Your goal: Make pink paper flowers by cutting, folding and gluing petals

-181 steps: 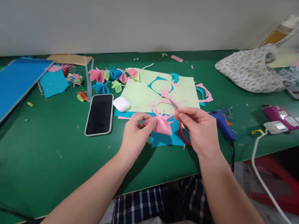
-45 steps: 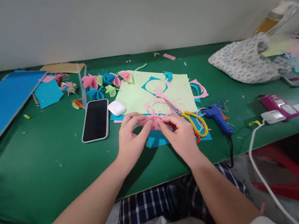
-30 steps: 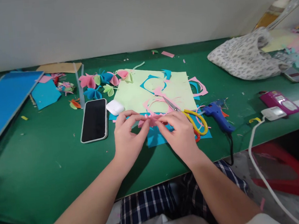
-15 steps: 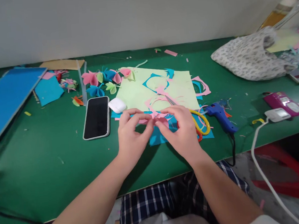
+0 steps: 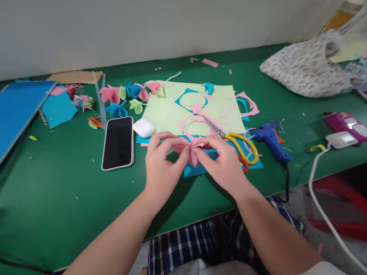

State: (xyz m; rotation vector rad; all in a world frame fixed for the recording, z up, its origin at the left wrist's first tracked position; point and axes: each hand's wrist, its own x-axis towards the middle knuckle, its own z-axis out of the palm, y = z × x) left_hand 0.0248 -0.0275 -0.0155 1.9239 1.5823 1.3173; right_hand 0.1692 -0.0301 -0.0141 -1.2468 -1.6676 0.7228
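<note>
Between both hands is a pink paper flower (image 5: 193,157), its petals partly covered by fingers. My left hand (image 5: 163,167) pinches its left side with thumb and fingertips. On the other side my right hand (image 5: 221,162) grips it the same way, fingertips almost meeting the left ones. Beneath them lie blue paper (image 5: 193,170) and pink cut scraps. Yellow-handled scissors (image 5: 247,149) rest just past my right hand, blades pointing up and left over a pale green sheet (image 5: 164,100). Finished-looking paper flowers (image 5: 111,94) in pink, blue and green sit behind, to the left.
A phone (image 5: 117,143) and a white earbud case (image 5: 143,127) lie left of the hands. To the right are a blue glue gun (image 5: 272,140), a purple device (image 5: 349,126) with a white cable, and a patterned cloth bag (image 5: 302,67). A blue board (image 5: 11,118) stands far left.
The pink paper flower has turned in my fingers, so a petal now points down. My right hand has shifted slightly down, uncovering more of the scissors.
</note>
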